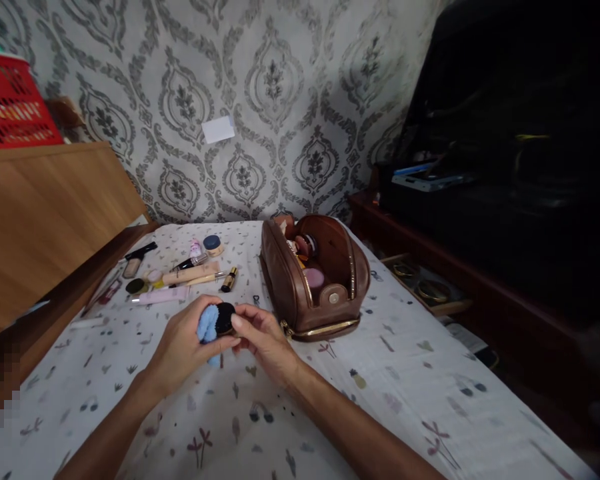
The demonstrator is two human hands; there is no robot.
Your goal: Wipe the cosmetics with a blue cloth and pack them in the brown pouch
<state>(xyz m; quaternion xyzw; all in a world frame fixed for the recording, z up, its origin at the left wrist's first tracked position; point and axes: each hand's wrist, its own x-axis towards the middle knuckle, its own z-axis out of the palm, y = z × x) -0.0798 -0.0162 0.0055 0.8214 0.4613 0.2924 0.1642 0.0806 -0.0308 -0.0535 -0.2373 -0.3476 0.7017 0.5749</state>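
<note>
Black round container and blue cloth held between two hands

The left hand is curled around the blue cloth, its fingers closed to the thickness of cloth and container, with the cloth against the container's left side. The right hand pinches the container's right edge, thumb on the near face; its other fingertips are partly hidden. The container is above the patterned sheet, just left of the brown bag.

Labels: print on the beige tube and pink tube is too small to read. The dark small bottle and the blue-lidded jar likewise yield no readable wording. Pale shapes on the red basket cannot be resolved as letters.

Obstructions: the bag stands unzipped, its walls hiding most of the contents; a pink round item shows inside. The red basket is cut off by the left edge. Blocky pixels obscure the lower left. The right side lies in deep shadow, and the blue-edged object there cannot be identified. Both forearms run out at the bottom edge.
</note>
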